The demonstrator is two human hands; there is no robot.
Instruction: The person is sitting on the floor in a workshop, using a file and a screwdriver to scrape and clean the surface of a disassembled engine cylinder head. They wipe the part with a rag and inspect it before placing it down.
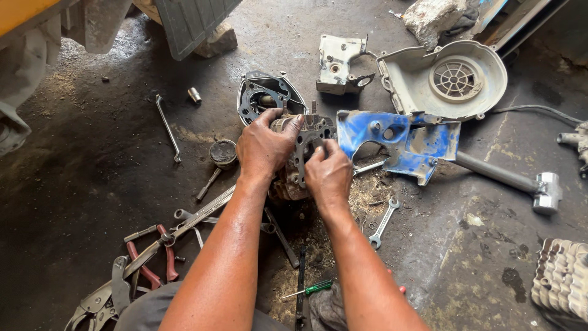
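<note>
A grimy metal engine crankcase (300, 150) stands on the oily concrete floor at the centre of the head view. My left hand (264, 147) grips its upper left side, fingers curled over the top. My right hand (327, 171) is on its front right face, fingertips pinching at a thin grey gasket-like plate (304, 142) on the case. Just behind it lies a dark metal cover (263, 95). A blue chipped plastic housing (401, 138) lies immediately to the right.
A grey fan cover (450, 79) and bracket (340, 61) lie at the back. Hammer (520, 181) at right, small spanner (383, 224), green screwdriver (309, 288), locking pliers and red-handled pliers (147, 263) at lower left, long wrench (166, 125), finned cylinder (560, 276) at lower right.
</note>
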